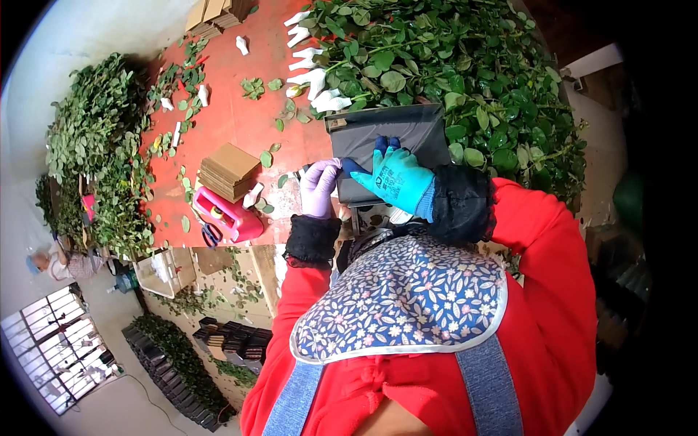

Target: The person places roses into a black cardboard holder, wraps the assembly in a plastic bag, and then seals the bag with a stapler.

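My left hand, in a lavender glove, is at the left edge of a black sheet-covered board or box. Its fingertips meet the thumb tip of the other glove; whether something is pinched there cannot be made out. My right hand, in a teal glove with navy fingertips, rests palm down on the black surface with thumb and fingers apart. Beyond the board's far edge, white mesh bud sleeves cover flower heads on leafy stems. A small dark and white item behind my left fingers is mostly hidden.
A leafy stem pile borders the board on the right. On the red table stand a cardboard stack, a pink tape dispenser and scissors. More foliage lines the left edge. A person is far left.
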Demonstrator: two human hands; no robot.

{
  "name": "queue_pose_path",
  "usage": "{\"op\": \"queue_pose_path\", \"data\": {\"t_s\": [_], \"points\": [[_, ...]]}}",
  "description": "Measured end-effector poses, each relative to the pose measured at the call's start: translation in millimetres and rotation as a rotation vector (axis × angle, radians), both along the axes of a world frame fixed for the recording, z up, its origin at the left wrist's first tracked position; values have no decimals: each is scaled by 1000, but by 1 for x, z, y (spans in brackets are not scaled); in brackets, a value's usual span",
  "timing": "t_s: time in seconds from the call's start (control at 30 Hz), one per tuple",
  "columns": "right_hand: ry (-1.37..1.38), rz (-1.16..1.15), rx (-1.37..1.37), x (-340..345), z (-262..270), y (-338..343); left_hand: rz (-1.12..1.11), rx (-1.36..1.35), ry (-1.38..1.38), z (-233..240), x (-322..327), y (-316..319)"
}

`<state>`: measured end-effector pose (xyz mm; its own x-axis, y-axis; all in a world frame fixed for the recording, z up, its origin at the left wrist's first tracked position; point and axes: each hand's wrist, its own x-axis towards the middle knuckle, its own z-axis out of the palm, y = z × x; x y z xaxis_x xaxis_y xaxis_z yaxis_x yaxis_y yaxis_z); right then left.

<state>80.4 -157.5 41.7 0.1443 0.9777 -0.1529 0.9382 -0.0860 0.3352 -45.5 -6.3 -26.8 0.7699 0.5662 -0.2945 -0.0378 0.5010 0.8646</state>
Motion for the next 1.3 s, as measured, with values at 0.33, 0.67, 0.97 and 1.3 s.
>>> {"op": "queue_pose_path", "data": {"t_s": [0.33, 0.67, 0.97, 1.3], "points": [[228, -144, -123, -4, 0, 11, 54, 41, 4, 14, 6, 5], [265, -300, -250, -11, -18, 30, -424, 333, 543, 22, 21, 36], [384, -114, -178, 15, 25, -2, -386, -25, 295, 11, 11, 27], [428, -274, -64, -1, 60, -16, -374, -51, 178, 4, 19, 15]]}}
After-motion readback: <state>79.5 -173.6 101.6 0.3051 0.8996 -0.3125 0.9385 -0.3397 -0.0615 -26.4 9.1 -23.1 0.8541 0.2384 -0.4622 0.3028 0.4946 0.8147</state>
